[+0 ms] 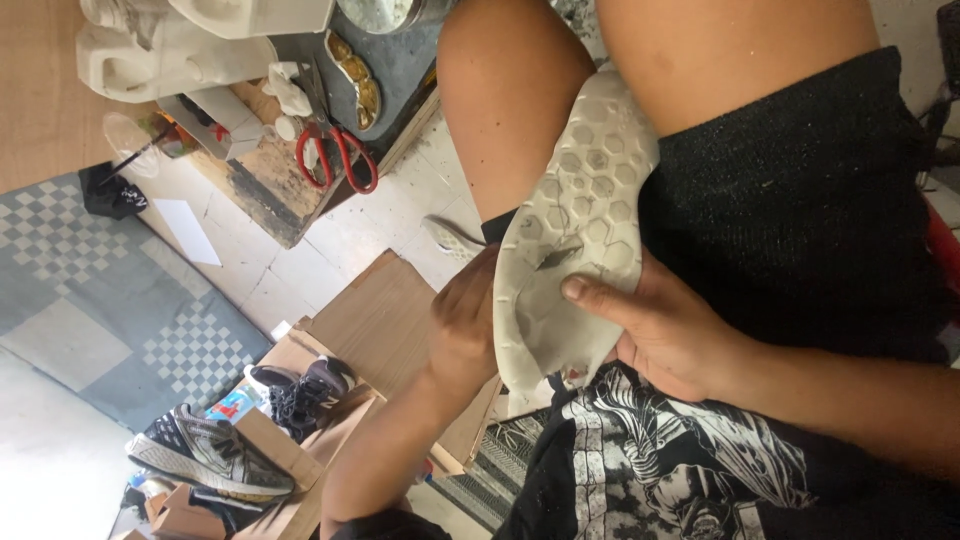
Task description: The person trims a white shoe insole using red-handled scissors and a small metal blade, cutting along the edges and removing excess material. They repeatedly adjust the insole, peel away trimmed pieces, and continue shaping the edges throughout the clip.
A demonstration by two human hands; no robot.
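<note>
1. A worn pale-grey rubber shoe sole with a hexagon tread (575, 215) lies across the person's lap, tread up.
2. The right hand (665, 335) grips its edge, thumb pressed on the tread; the left hand (462, 325) cups the opposite edge, fingers hidden behind it.
3. The sole's far end rests against the bare knee.
4. Red-handled scissors (335, 155) lie on a wooden board, well apart; grey sneakers (210, 455) sit on cardboard boxes below.

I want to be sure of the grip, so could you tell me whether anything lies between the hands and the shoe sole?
Nothing visible does. The right hand presses its thumb straight on the pale, hexagon-patterned shoe sole, and the left hand grips its other edge directly.
</note>
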